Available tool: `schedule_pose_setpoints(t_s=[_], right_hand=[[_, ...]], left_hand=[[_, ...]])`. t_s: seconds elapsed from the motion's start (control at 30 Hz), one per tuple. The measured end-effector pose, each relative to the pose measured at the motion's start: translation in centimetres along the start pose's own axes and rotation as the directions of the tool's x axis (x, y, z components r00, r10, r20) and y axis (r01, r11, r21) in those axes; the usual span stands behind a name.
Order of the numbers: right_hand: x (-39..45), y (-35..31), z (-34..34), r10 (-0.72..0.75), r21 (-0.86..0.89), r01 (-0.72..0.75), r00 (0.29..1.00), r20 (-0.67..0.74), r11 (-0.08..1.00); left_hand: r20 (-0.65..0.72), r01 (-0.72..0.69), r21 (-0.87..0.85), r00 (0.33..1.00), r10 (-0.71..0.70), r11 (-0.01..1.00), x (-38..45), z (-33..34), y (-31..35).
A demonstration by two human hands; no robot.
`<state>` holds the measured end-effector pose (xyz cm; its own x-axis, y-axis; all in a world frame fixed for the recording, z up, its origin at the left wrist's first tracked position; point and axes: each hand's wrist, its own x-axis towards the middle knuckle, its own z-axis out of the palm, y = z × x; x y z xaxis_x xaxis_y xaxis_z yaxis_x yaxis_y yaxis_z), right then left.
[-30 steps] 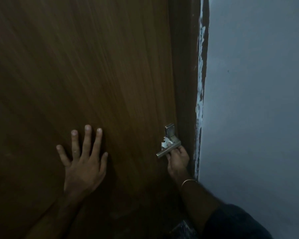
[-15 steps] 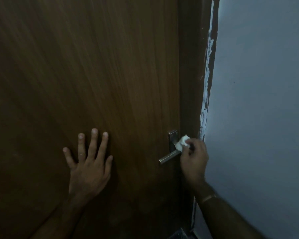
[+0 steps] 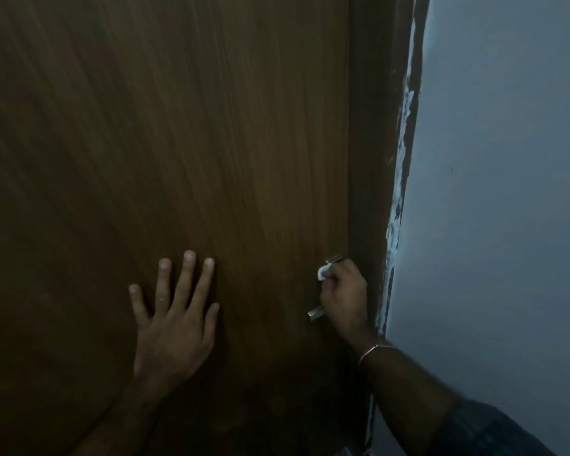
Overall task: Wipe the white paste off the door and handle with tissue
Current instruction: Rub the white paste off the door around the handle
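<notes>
The brown wooden door fills the left and middle of the view. Its metal lever handle sits near the right edge, mostly covered by my right hand. That hand is closed around a small wad of white tissue, pressed against the top of the handle plate. My left hand lies flat on the door with its fingers spread, well left of the handle. No white paste shows on the visible parts of the handle.
The dark door frame runs down the right of the door. Rough white filler lines the frame's edge against the pale blue-grey wall. The light is dim.
My right hand has moved with the tissue from the frame side of the plate onto the front of the handle, now covering the lever. My left hand stays flat on the door.
</notes>
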<state>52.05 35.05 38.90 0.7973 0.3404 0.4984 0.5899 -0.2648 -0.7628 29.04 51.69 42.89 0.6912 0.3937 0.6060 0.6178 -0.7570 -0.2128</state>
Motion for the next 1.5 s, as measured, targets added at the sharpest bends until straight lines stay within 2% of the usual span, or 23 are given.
schedule_pose_setpoints(t_s=[0.1, 0.17, 0.2, 0.23, 0.3, 0.37, 0.5, 0.57, 0.63, 0.73, 0.9, 0.93, 0.97, 1.0, 1.03, 1.07, 1.1, 1.13, 1.17, 1.27, 1.33, 1.4, 1.5], right_hand=[[0.3, -0.9, 0.3, 0.249, 0.279, -0.195, 0.953, -0.175, 0.940], [1.3, -1.1, 0.2, 0.437, 0.437, -0.325, 0.880, -0.186, 0.839], [1.7, -1.2, 0.1, 0.459, 0.439, -0.343, 0.868, -0.190, 0.830], [1.8, -1.2, 0.0, 0.405, 0.358, -0.313, 0.888, -0.218, 0.879], [1.9, -1.0, -0.3, 0.146, 0.064, -0.135, 0.960, -0.238, 0.989], [2.0, -0.5, -0.6, -0.040, -0.181, 0.018, 0.992, -0.119, 0.983], [1.8, 1.2, -1.8, -0.009, -0.406, 0.084, 0.983, 0.185, 0.910], [1.5, 1.5, -2.6, 0.002, -0.436, 0.151, 0.944, 0.330, 0.887], [2.1, 1.3, -3.3, 0.054, -0.437, 0.152, 0.903, 0.425, 0.887], [2.5, 0.6, -3.9, 0.094, -0.452, 0.173, 0.856, 0.509, 0.875], [1.5, 0.2, -5.3, 0.188, -0.502, 0.144, 0.813, 0.552, 0.853], [0.8, 0.6, -5.5, 0.249, -0.483, 0.064, 0.793, 0.555, 0.873], [-0.4, 1.3, -5.5, 0.331, -0.416, -0.093, 0.767, 0.550, 0.905], [-1.9, 1.8, -5.3, 0.419, -0.284, -0.311, 0.735, 0.533, 0.907], [-3.3, 2.0, -5.0, 0.504, -0.073, -0.544, 0.709, 0.492, 0.836], [-4.1, 2.1, -4.5, 0.586, 0.176, -0.707, 0.679, 0.442, 0.685], [-4.5, 2.1, -3.9, 0.654, 0.396, -0.765, 0.642, 0.399, 0.508], [-4.5, 2.2, -3.2, 0.698, 0.540, -0.739, 0.629, 0.342, 0.401], [-4.1, 2.1, -2.7, 0.715, 0.612, -0.685, 0.648, 0.263, 0.395], [-3.2, 1.0, -2.2, 0.632, 0.577, -0.549, 0.771, 0.073, 0.604], [-3.6, 0.8, -1.9, 0.597, 0.515, -0.542, 0.799, 0.070, 0.664], [-4.7, 0.5, -0.6, 0.568, 0.466, -0.544, 0.817, 0.102, 0.698], [-6.3, -1.4, 2.0, 0.543, 0.368, -0.543, 0.832, 0.112, 0.755]], left_hand=[[0.032, -0.001, -0.038, 0.999, 0.003, 0.999, -0.1, -0.8, 0.1], [0.038, 0.000, -0.047, 0.999, 0.002, 0.999, -0.1, -0.8, 0.1], [0.039, -0.001, -0.045, 0.999, 0.003, 0.999, -0.1, -0.7, 0.1], [0.039, -0.003, -0.045, 0.999, 0.005, 0.999, -0.1, -0.6, 0.2], [0.033, -0.002, -0.052, 0.999, 0.004, 0.999, -0.1, -0.3, 0.2], [0.039, -0.006, -0.051, 0.999, 0.008, 0.999, -0.1, -0.1, 0.0], [0.054, -0.008, -0.066, 0.998, 0.012, 0.998, -0.1, -0.4, -0.1], [0.067, -0.001, -0.071, 0.998, 0.006, 0.997, -0.2, -0.7, 0.2], [0.080, 0.008, -0.085, 0.997, -0.001, 0.996, 0.0, -1.1, 0.5], [0.145, 0.051, -0.133, 0.989, -0.031, 0.990, 0.1, -1.1, 0.9], [0.125, 0.110, -0.159, 0.988, -0.090, 0.981, -0.1, -1.0, 2.8], [0.130, 0.115, -0.165, 0.987, -0.094, 0.980, -0.1, -1.0, 3.0], [0.134, 0.124, -0.168, 0.986, -0.102, 0.978, -0.1, -0.9, 3.1], [0.144, 0.140, -0.170, 0.983, -0.116, 0.976, -0.1, -0.9, 3.4], [0.152, 0.159, -0.174, 0.979, -0.133, 0.972, -0.1, -1.1, 3.7], [0.157, 0.179, -0.184, 0.976, -0.151, 0.966, 0.0, -1.4, 4.2], [0.169, 0.193, -0.192, 0.972, -0.161, 0.962, 0.1, -1.6, 4.7], [0.190, 0.194, -0.196, 0.969, -0.157, 0.961, 0.1, -1.8, 5.2], [0.208, 0.179, -0.205, 0.968, -0.136, 0.962, 0.1, -1.8, 5.6], [0.242, 0.083, -0.258, 0.970, -0.019, 0.963, 0.1, -1.7, 7.1], [0.293, 0.038, -0.349, 0.954, 0.070, 0.936, -0.1, -1.4, 8.8], [0.366, 0.052, -0.471, 0.920, 0.142, 0.881, 0.1, -0.9, 10.5], [0.464, 0.055, -0.531, 0.854, 0.235, 0.846, 0.5, -0.1, 12.7]])
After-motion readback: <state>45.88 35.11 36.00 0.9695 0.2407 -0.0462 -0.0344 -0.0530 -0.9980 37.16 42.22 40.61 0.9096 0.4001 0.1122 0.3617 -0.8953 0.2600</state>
